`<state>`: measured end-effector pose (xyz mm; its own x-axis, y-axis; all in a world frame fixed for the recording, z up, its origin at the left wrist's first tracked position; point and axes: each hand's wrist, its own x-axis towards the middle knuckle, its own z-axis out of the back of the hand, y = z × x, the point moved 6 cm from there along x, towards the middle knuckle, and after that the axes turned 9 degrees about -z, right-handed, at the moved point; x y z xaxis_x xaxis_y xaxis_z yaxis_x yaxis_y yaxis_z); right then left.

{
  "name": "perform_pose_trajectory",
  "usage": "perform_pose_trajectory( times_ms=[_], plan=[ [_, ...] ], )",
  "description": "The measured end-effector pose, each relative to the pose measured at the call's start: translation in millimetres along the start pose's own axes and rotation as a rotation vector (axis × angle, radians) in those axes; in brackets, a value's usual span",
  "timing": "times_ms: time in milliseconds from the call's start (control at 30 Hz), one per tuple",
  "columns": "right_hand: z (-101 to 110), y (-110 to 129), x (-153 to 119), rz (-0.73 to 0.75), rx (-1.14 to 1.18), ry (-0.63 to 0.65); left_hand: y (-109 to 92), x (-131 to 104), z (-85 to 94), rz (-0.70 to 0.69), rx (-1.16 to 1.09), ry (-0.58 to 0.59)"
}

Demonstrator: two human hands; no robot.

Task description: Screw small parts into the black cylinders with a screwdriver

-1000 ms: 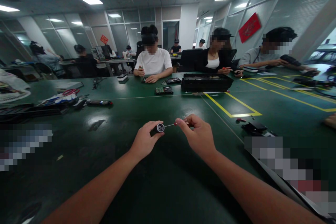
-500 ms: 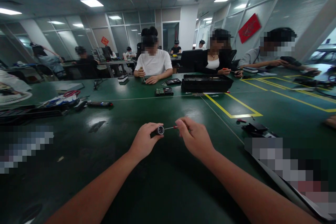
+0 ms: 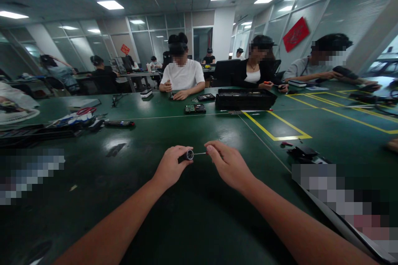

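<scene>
My left hand is closed around a short black cylinder, whose round, silver-rimmed end faces me. My right hand grips a screwdriver with a thin metal shaft. A trace of red shows where the shaft meets my fingers; most of its handle is hidden in the hand. The shaft points left, and its tip meets the cylinder's rim or side; I cannot tell which. Both hands are raised over the green table.
Ahead lie a hard drive and a long black box. A dark tool with a red end and red-handled scissors are at left. Black parts lie at right. Co-workers sit across the table, including a person in white.
My right hand has shifted slightly left, and its fingers look straighter. Less of the red on the screwdriver shows. The left hand keeps its hold on the black cylinder.
</scene>
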<state>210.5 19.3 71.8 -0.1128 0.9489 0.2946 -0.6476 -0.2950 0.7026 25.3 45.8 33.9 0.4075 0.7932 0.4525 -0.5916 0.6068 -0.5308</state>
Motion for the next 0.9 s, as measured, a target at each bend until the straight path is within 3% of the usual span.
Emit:
perform_pose_trajectory(
  times_ms=[167,333,567,800,900],
  plan=[
    [-2.0,-5.9,2.6,-0.051,-0.026,0.007,-0.3,-0.7,-1.2,-0.002,0.013,0.015],
    [-1.2,2.2,-2.5,0.032,0.039,-0.005,0.1,-1.2,-3.6,-0.012,0.015,0.036],
    [-1.0,-5.7,0.3,-0.065,0.042,-0.041,-0.1,-2.3,-5.5,-0.005,0.018,0.035],
    [-2.5,-14.5,2.4,-0.105,0.351,-0.076,-0.7,-0.2,-2.0,0.018,-0.005,0.003],
    [-7.8,-30.4,8.5,-0.222,0.564,-0.099,-4.7,0.4,0.2,-0.001,-0.024,-0.016]
  ],
)
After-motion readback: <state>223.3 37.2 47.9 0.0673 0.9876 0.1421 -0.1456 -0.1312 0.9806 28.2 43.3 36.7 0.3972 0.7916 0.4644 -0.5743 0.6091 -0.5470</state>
